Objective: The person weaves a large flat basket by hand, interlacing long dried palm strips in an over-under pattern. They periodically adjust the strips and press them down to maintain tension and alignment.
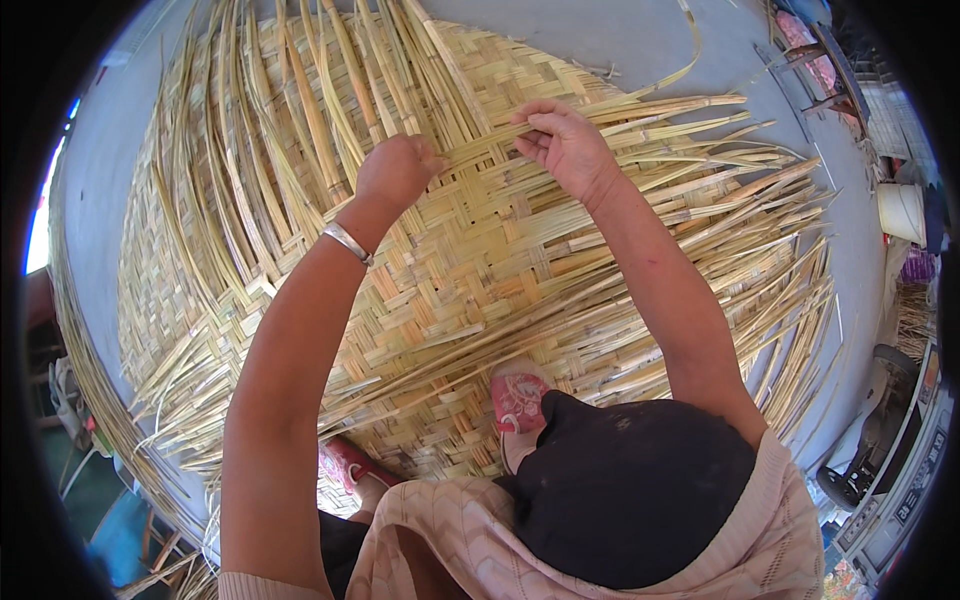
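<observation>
A large mat woven of pale bamboo strips (480,260) lies on the grey floor, with loose strip ends fanning out at the top and right. My left hand (397,170) is closed on a strip near the mat's upper middle, and a silver bangle (347,242) sits on that wrist. My right hand (562,140) pinches the end of a horizontal strip (640,108) between thumb and fingers, just right of the left hand. The two hands are a short gap apart.
My feet in pink sandals (518,398) rest on the mat's near edge. Grey concrete floor (620,40) surrounds the mat. A white bucket (902,212) and a dark frame stand at the right; clutter lies along the left rim.
</observation>
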Demonstrator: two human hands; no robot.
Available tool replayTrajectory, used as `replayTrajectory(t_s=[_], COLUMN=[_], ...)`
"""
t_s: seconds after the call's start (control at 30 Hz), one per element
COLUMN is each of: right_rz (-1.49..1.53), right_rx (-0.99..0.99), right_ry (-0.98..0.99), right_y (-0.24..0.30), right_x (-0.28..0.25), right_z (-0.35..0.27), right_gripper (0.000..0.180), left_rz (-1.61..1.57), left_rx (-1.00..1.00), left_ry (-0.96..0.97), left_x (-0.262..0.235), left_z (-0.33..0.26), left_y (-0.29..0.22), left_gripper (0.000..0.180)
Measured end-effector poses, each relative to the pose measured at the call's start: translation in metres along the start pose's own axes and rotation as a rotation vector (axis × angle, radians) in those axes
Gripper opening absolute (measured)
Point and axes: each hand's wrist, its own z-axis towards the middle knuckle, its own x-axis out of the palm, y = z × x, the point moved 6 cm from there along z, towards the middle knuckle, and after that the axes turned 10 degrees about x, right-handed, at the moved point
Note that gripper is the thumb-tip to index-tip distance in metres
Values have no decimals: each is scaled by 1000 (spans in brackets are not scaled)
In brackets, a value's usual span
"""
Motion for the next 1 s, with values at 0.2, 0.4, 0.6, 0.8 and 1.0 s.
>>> replayTrajectory(t_s=[0.2, 0.4, 0.6, 0.8, 1.0], right_rz=[-288, -910, -949, -820, -615], right_rx=[-9, -66, 30, 55, -34], right_ry=[28, -158, -245, -159, -1], right_y=[10, 22, 7, 4, 14], right_x=[10, 40, 48, 48, 61], right_z=[9, 57, 93, 87, 63], right_gripper=[15, 31, 39, 30, 29], left_rz=[44, -45, -333, -479, -449], left_rx=[74, -95, -307, -290, -303], left_ry=[-250, -513, -590, -481, -258], left_x=[-6, -9, -4, 3, 2], left_z=[-11, -21, -23, -6, 11], left_y=[-12, -4, 23, 40, 47], left_gripper=[26, 23, 18, 26, 33])
